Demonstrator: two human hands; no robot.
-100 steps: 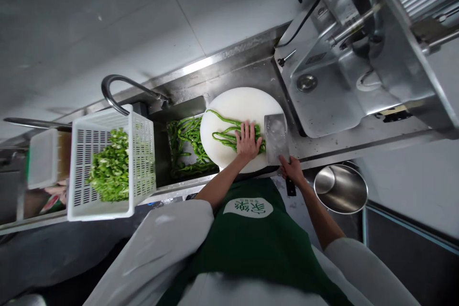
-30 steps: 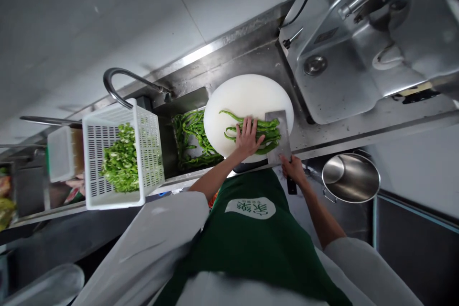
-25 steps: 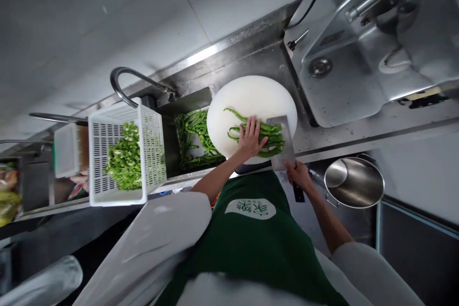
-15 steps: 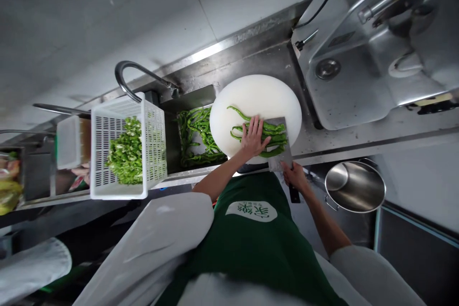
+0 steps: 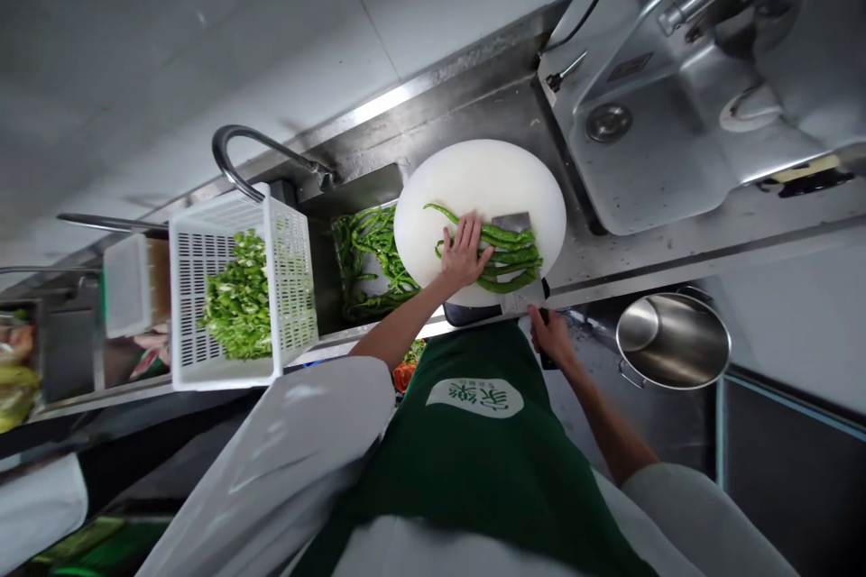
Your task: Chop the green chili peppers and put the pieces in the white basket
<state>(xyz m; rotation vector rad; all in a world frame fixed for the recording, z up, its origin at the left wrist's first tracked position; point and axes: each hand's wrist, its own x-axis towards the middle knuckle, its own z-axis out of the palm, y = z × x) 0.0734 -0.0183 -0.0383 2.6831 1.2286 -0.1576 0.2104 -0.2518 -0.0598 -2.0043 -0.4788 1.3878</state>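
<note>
Several long green chili peppers (image 5: 504,257) lie side by side on the round white cutting board (image 5: 483,167). My left hand (image 5: 464,260) rests on their left part, palm down, with its fingers stretched out. My right hand (image 5: 551,335) is closed round the dark handle of a cleaver (image 5: 522,299) at the board's near right edge. Peppers cover the middle of the cleaver's blade, which shows beyond them on the far side and again near the handle.
Whole green peppers (image 5: 379,243) fill a container in the sink left of the board. Beyond it stands a white perforated basket (image 5: 290,288) of chopped green pepper (image 5: 240,302). A curved faucet (image 5: 223,153) arches over the basket. A steel pot (image 5: 683,352) stands lower right.
The cleaver has slid left, so the peppers now cover more of its blade. My left hand has shifted slightly left along the peppers.
</note>
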